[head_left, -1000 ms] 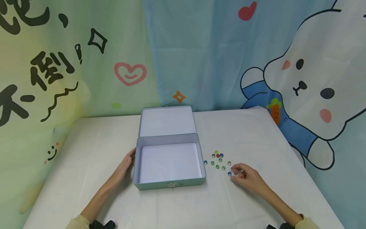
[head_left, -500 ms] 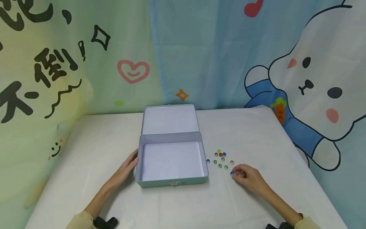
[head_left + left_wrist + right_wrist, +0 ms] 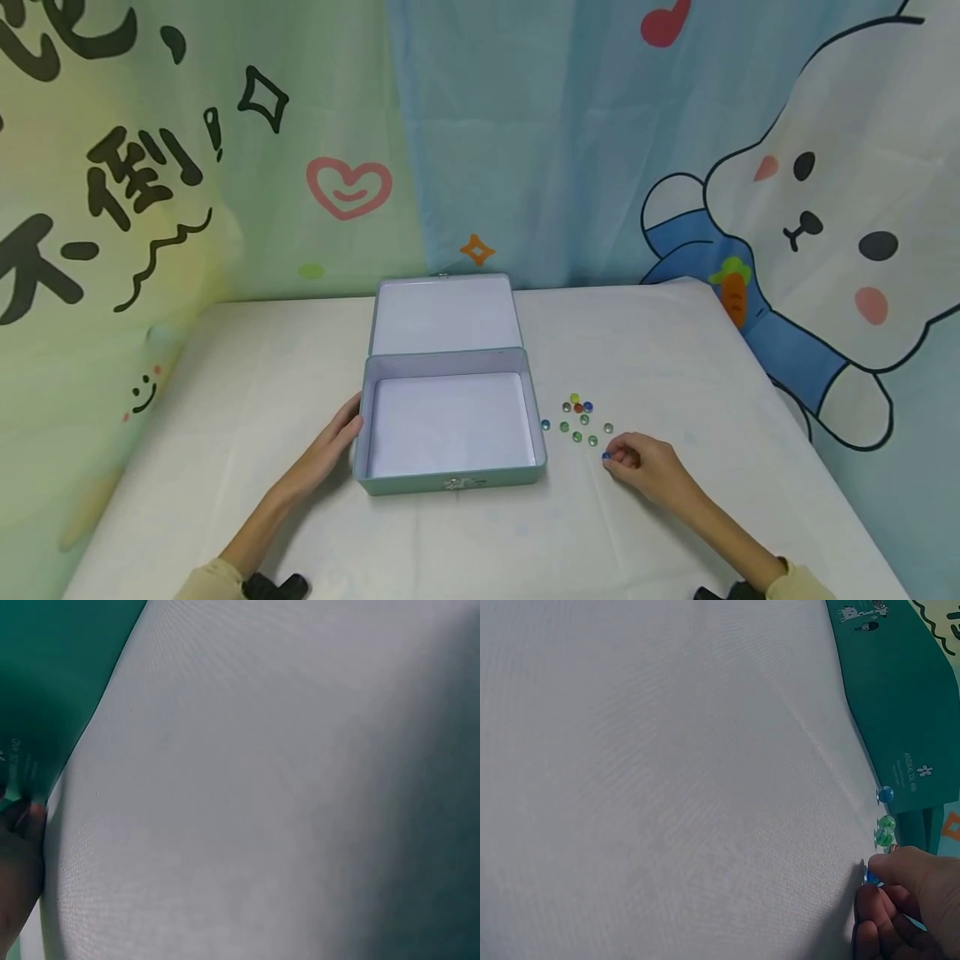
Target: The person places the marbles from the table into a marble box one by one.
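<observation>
In the head view a green metal box (image 3: 448, 480) stands on the table with its lid (image 3: 447, 315) raised; nothing lies inside. My left hand (image 3: 332, 446) touches the box's left wall, its fingers partly hidden behind it. To the right of the box my right hand (image 3: 647, 465) pinches a blue marble (image 3: 606, 456) between thumb and fingers. The right wrist view also shows this blue marble (image 3: 871, 877) at the fingertips, low over the white cloth. Several green, clear, yellow, red and blue marbles, among them a green marble (image 3: 564, 427), lie between hand and box.
A white cloth (image 3: 480, 550) covers the table. Close to the box's right wall sits another blue marble (image 3: 545, 424). Behind the table hangs a printed curtain (image 3: 525, 150) with a cartoon rabbit, hearts and lettering.
My right hand's thumb and fingers have closed around the blue marble and shifted it slightly left. My left hand stays at the box. The head view has shifted a little.
</observation>
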A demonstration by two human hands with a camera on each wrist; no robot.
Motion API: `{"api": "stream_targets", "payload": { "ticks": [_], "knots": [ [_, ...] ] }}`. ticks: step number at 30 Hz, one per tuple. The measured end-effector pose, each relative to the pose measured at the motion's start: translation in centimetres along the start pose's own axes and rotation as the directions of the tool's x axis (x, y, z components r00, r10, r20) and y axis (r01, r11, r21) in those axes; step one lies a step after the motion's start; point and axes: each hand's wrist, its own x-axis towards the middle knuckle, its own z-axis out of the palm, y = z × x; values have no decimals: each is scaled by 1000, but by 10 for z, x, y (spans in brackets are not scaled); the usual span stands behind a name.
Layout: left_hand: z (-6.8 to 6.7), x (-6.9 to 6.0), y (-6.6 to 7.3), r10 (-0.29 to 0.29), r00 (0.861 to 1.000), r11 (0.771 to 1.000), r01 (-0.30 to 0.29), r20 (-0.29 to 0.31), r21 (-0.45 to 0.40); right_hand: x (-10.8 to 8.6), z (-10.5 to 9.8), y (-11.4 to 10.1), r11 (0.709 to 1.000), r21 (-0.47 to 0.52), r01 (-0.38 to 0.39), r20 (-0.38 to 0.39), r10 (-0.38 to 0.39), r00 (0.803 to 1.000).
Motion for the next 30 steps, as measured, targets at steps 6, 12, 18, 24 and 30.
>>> {"api": "stream_targets", "payload": {
  "ticks": [6,12,18,24,30],
  "knots": [
    [0,-1,1,23,1000,1000,-23,-7,4,1,1,-1,1000,-7,-3,2,3,1000],
    [0,-1,-1,28,999,1000,-28,-19,13,2,2,-2,1000,-15,-1,8,1,1000],
    [0,0,-3,23,999,1000,-23,-24,10,5,1,-4,1000,-14,8,23,-8,1000],
    [0,0,-5,22,999,1000,-22,-27,3,11,-5,-16,998,4,68,-9,-68,998],
    [0,0,-3,16,999,1000,-16,-29,9,26,-19,-35,994,19,111,-35,-110,993]
  ]
}}
